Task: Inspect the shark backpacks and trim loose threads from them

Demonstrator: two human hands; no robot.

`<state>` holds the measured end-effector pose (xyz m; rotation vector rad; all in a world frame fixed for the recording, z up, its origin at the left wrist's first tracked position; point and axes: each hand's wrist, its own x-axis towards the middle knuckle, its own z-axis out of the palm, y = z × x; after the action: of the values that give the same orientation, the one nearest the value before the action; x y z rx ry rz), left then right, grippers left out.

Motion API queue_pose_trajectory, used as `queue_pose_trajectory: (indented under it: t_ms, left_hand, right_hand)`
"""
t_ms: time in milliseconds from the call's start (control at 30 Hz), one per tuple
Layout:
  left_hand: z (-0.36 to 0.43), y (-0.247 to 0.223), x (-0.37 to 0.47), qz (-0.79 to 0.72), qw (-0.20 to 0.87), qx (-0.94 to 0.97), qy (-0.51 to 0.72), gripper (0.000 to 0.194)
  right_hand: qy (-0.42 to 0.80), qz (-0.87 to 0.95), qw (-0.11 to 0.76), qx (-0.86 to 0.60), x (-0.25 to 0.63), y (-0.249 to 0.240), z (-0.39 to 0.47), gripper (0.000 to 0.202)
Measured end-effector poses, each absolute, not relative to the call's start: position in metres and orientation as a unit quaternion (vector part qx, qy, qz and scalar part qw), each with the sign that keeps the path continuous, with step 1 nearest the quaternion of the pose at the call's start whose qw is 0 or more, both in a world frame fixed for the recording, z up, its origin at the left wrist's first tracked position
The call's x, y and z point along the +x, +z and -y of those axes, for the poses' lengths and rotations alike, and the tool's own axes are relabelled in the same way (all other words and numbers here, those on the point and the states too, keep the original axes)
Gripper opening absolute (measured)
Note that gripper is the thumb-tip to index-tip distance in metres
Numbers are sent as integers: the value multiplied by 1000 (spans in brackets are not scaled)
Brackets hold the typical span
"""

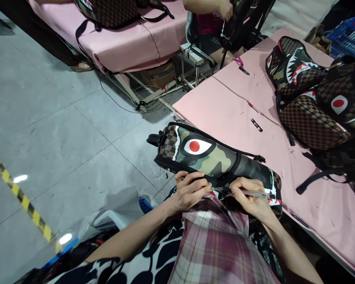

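Observation:
A camouflage backpack (pixel 223 159) with a red-and-white eye and brown checks lies on its side across my lap, against the table edge. Its top handle points left. My left hand (pixel 192 189) grips the near edge of the backpack, fingers curled over it. In my right hand (pixel 250 195) is a clear pen (pixel 258 193), its tip pointing left towards the bag's near edge between my hands. The exact spot under the tip is too small to make out.
Thread snips (pixel 256 124) and a second pair with a pink tie (pixel 244 70) lie on the pink table (pixel 221 104). Several similar backpacks (pixel 313 114) are piled at right. Another person's hand (pixel 225 10) holds a bag beyond. A blue crate (pixel 347 37) stands at far right.

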<state>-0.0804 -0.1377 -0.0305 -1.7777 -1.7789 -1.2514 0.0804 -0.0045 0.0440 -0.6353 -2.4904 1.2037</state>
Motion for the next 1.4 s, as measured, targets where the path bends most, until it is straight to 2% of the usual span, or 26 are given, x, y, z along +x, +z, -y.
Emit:
queue_pose_trajectory:
  t_ms: [533, 767, 1067, 1400]
  left_hand:
    - [137, -27, -80, 626, 165, -623, -439, 12]
    - [136, -30, -78, 627, 173, -619, -440, 13]
    - [137, -31, -78, 632, 169, -616, -439, 13]
    - [136, -29, -78, 630, 169, -615, -443, 14]
  right_hand:
    - [415, 868, 137, -237, 79, 44, 4, 26]
    - [467, 834, 147, -254, 84, 43, -2, 26]
    - [394, 879, 143, -226, 80, 43, 3, 25]
    - [402, 876, 147, -223, 82, 42, 2, 25]
